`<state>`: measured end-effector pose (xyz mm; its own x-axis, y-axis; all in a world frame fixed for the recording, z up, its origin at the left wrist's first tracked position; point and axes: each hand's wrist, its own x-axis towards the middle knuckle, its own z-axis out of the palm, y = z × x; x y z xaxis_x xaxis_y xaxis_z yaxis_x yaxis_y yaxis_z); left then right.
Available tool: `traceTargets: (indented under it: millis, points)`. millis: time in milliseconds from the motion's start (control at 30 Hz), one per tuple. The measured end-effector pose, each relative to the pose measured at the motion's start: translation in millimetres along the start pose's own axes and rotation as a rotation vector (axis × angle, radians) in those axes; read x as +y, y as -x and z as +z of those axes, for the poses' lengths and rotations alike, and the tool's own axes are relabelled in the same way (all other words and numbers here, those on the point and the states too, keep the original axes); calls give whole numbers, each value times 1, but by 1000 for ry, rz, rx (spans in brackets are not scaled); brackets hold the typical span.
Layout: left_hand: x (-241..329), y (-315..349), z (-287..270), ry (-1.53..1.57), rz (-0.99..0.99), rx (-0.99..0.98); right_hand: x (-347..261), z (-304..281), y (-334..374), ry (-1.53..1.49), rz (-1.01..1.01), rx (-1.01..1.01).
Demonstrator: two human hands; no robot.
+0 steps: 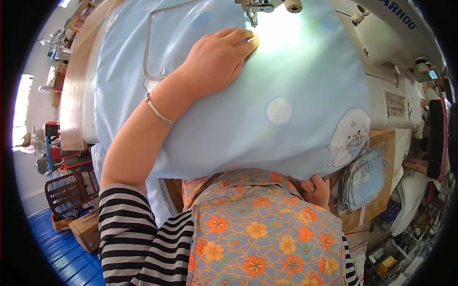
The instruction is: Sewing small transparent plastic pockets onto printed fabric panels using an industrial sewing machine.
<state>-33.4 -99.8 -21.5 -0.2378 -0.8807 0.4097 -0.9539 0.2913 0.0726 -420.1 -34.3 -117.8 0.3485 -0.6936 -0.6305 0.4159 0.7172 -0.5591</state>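
A smooth pale-blue fabric sheet with white dots and a white puppy print (229,138) spreads over the pale bench (377,90), its far part under the lit metal presser foot of the sewing machine (254,19). The left hand (224,57) lies palm down on it, just near of the foot, fingers bent and close together; whether they pinch anything, I cannot tell. The right hand (316,188) is at the sheet's near right edge, fingers curled; its grip is unclear. To its right, a stack of blue printed cloth pieces (365,176) rests on a brown cardboard box (390,148).
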Motion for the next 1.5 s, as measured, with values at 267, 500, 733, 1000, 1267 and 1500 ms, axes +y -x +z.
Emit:
traceTargets:
  millis: [267, 500, 733, 1000, 1267, 1500]
  points:
    - [-10, -2, 0, -41, -68, -8, -14, 3, 4, 135, -217, 58]
    - [-16, -9, 2, -68, -97, -37, -49, 39, -8, 274, -511, 301]
    - [-12, -13, 6, -131, -119, -116, -125, 37, -48, 664, -798, 361]
    - [-10, -13, 3, -151, -132, -137, -149, 46, -65, 1045, -954, 337]
    - [-17, -11, -2, -102, -87, -143, -150, 67, -60, 1408, -988, 292]
    - [-10, -16, 1, -155, -140, -166, -165, 75, -79, 1420, -1008, 412]
